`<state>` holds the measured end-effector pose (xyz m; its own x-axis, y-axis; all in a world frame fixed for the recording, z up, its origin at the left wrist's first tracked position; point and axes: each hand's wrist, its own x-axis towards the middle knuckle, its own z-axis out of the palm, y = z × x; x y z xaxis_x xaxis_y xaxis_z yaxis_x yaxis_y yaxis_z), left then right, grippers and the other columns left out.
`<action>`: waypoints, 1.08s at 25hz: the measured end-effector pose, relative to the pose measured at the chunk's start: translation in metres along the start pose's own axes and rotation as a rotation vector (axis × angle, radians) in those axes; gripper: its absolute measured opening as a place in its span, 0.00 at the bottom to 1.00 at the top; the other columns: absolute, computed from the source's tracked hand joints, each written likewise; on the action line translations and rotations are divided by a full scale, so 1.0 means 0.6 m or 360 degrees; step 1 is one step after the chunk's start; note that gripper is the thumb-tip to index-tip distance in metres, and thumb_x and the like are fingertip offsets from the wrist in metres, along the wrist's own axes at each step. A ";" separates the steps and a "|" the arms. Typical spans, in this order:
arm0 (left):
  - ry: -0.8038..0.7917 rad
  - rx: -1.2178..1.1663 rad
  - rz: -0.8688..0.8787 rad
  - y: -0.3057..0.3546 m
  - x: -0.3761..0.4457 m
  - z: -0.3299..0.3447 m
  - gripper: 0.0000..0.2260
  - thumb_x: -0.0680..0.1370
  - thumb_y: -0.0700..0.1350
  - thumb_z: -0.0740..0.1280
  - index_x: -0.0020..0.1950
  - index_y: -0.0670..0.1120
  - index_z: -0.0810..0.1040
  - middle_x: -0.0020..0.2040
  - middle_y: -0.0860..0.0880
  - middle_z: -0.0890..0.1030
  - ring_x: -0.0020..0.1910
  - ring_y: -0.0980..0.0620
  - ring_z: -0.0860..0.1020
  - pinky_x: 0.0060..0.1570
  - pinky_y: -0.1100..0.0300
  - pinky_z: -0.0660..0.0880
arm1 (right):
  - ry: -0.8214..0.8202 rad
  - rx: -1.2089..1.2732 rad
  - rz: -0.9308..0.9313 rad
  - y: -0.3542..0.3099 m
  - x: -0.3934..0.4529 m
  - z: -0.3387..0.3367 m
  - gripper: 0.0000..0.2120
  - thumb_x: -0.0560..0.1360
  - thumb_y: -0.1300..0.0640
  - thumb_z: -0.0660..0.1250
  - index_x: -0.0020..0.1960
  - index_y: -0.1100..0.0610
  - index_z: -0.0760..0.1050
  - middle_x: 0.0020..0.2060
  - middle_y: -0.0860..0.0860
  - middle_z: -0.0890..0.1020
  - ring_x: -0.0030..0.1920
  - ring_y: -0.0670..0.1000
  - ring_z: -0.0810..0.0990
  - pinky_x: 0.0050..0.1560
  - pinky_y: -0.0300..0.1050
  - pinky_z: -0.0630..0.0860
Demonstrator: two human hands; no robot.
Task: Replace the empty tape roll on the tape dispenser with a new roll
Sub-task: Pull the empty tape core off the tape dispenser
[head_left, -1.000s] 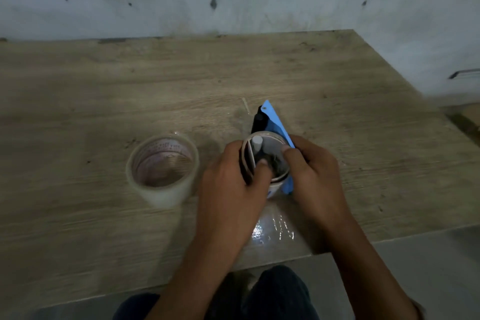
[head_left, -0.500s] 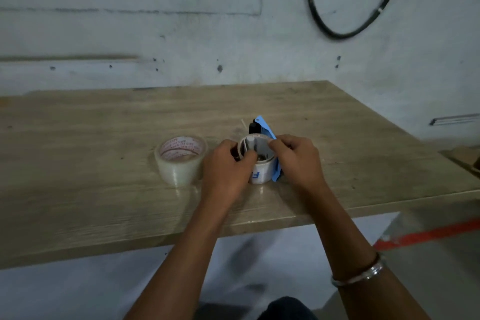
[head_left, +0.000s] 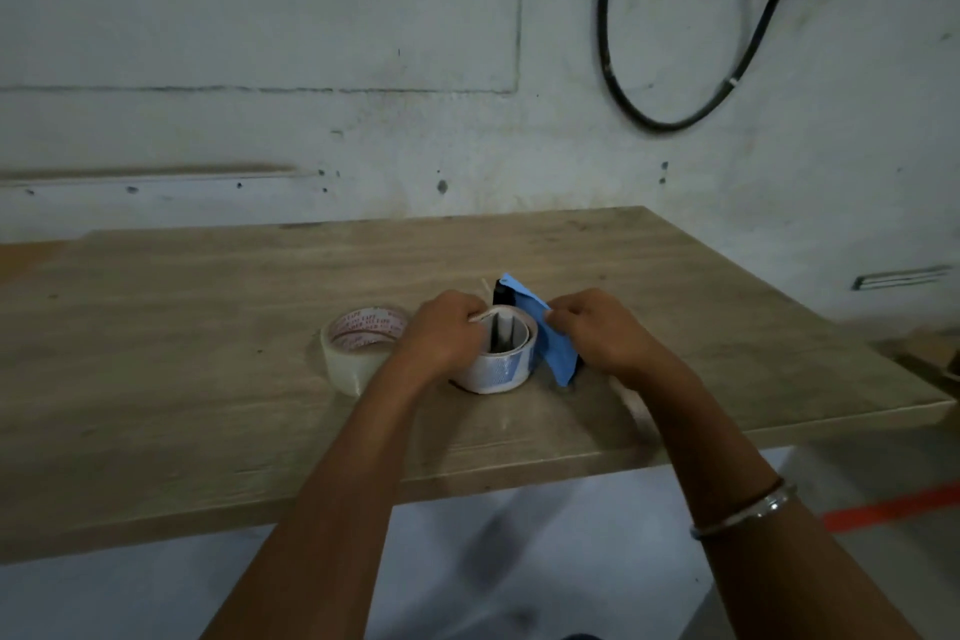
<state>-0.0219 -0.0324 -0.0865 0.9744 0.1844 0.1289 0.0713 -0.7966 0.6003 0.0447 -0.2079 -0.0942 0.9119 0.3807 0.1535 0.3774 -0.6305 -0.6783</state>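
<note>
**Hands brace the dispenser to free the spent core**

Left hand (head_left: 445,334) pinches the rim of the empty tape roll (head_left: 501,365), apparently to work it off the hub. The right hand (head_left: 597,330), fingers closed, steadies the blue tape dispenser (head_left: 550,343) lying on its side so it will not slide (a judgement). Both sit near the tabletop (head_left: 208,411) front edge. The new roll (head_left: 358,346) waits flat, just left, within reach.
</note>
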 end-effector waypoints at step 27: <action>0.0242 -0.0294 0.0065 -0.003 -0.025 0.034 0.35 0.64 0.56 0.80 0.68 0.48 0.75 0.61 0.51 0.82 0.56 0.52 0.81 0.54 0.56 0.78 | 0.0722 -0.0396 0.0023 0.031 -0.005 0.047 0.09 0.79 0.58 0.62 0.56 0.57 0.78 0.48 0.54 0.83 0.45 0.54 0.81 0.47 0.55 0.79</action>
<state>-0.0325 -0.0453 -0.1055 0.9312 0.2499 0.2653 -0.0215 -0.6891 0.7244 0.0447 -0.2017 -0.1274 0.8747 0.0736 0.4791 0.3408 -0.7962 -0.4999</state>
